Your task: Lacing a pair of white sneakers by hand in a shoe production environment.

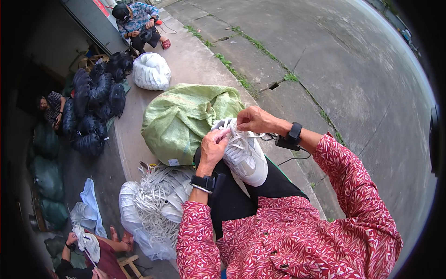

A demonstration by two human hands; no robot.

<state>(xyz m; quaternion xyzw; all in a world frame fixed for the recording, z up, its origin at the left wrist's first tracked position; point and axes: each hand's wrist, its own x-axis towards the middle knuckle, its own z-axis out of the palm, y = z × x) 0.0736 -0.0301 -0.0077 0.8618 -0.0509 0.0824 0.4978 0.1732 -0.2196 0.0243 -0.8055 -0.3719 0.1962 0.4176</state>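
The left hand (213,148) has its grip closed on the side of a white shoe (245,156) resting on the person's knee. The right hand (254,120) pinches a white lace (242,137) just above the shoe's top. The shoe looks light and soft; the firm sides are best to hold. The lace is thin and floppy. Beyond the grip lies a green sack (183,118), with a bag of white laces (155,204) below the left hand

Soft overcast daylight, no hard shadows. Left side dim/underexposed. Heavy fisheye bend + black vignette at rim. Center sharp, no glare.
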